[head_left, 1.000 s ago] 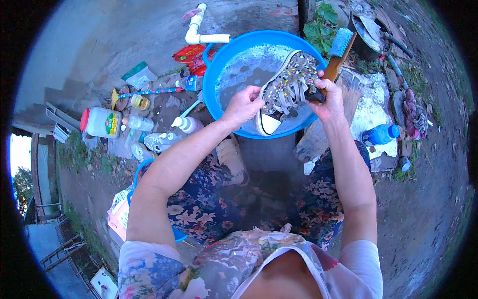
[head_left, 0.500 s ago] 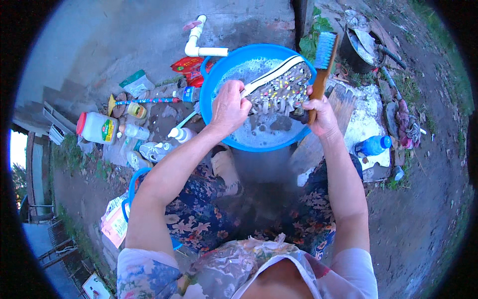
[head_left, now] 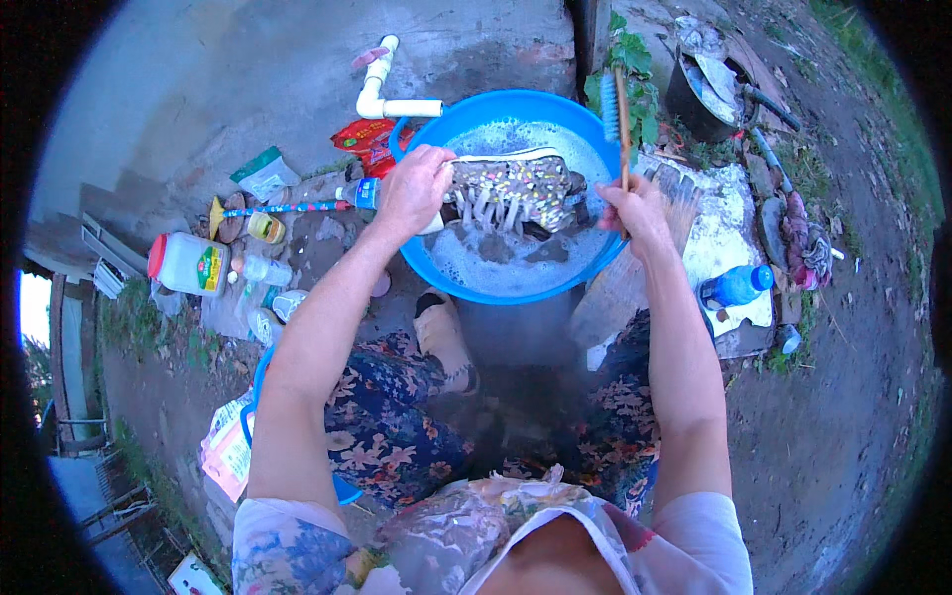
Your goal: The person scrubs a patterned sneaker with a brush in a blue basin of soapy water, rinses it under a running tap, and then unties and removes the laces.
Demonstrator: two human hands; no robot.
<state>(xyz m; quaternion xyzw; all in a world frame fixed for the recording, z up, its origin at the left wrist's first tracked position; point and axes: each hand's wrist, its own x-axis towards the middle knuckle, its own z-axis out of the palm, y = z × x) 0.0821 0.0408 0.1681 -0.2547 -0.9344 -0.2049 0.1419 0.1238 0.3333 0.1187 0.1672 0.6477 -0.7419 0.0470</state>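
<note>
A patterned lace-up canvas shoe (head_left: pixel 521 188) with a white sole edge is held low over the blue basin (head_left: pixel 421 266) of sudsy water (head_left: pixel 585 159). My left hand (head_left: pixel 416 190) grips its left end, fingers closed around it. Its loose grey laces hang toward the foam. In my right hand (head_left: pixel 640 210), at the basin's right rim, is a wooden-handled scrubbing brush (head_left: pixel 624 124), upright with its pale blue bristles facing left. The brush is apart from the shoe. Whether the shoe's lower side touches the water, I cannot tell.
A white pipe with a tap (head_left: pixel 382 99) juts from the wall behind the basin. Left are a red-lidded jar (head_left: pixel 188 263) and several bottles. A wooden board (head_left: pixel 615 288), a blue bottle (head_left: pixel 736 288) and a dark bucket (head_left: pixel 706 94) stand right.
The shoe has tipped over and dropped lower, showing its laced upper more fully. My left hand has shifted left. The brush has turned edge-on, its bristles now facing left.
</note>
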